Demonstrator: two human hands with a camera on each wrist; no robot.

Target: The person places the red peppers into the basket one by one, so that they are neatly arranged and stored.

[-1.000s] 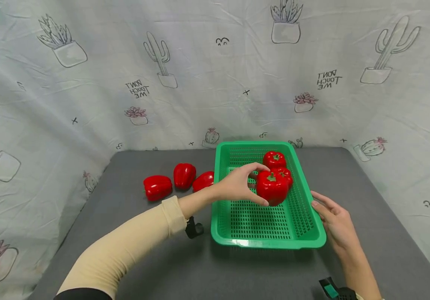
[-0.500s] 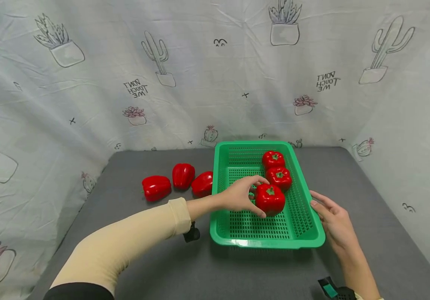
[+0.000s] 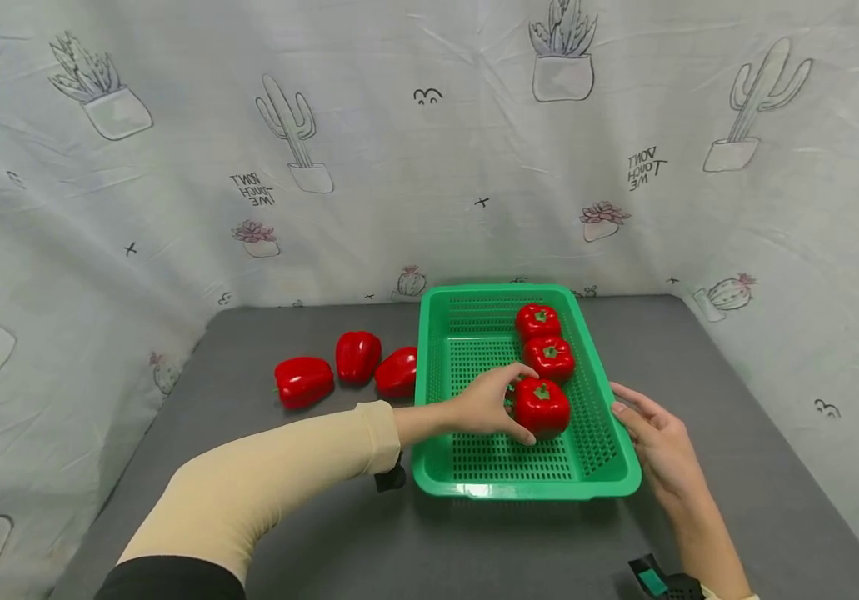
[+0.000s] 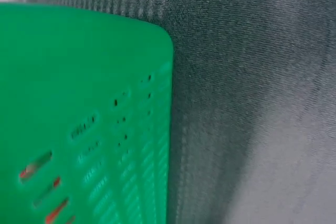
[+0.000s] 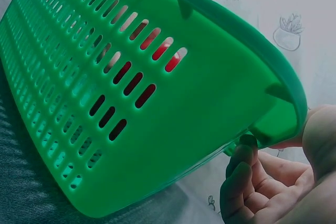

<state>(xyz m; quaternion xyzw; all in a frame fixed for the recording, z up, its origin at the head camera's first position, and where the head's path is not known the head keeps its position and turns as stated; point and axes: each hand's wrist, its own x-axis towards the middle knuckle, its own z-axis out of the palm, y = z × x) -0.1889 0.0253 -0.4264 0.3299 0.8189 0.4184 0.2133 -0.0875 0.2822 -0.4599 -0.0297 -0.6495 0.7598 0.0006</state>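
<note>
My left hand (image 3: pixel 491 403) reaches over the left rim of the green plastic basket (image 3: pixel 423 417) and grips a red bell pepper (image 3: pixel 543 408), stem up, low inside it. Two more red bell peppers sit behind in a row along the right side: a middle one (image 3: pixel 549 360) and a far one (image 3: pixel 537 322). My right hand (image 3: pixel 661 446) holds the basket's right rim; in the right wrist view its fingers (image 5: pixel 244 179) curl beneath the rim. In the left wrist view only the basket's outer wall (image 4: pixel 79 77) shows, and the left hand is out of sight.
Left of the basket, three red bell peppers lie on the grey table (image 3: pixel 309 550): a left one (image 3: pixel 304 382), a middle one (image 3: pixel 357 358) and a right one (image 3: pixel 397 372) close to the basket's wall. A printed curtain (image 3: pixel 369 167) hangs behind.
My left hand has brought the red bell pepper down and nearer to me inside the basket, apart from covering the middle one. The right hand keeps its hold on the rim.
</note>
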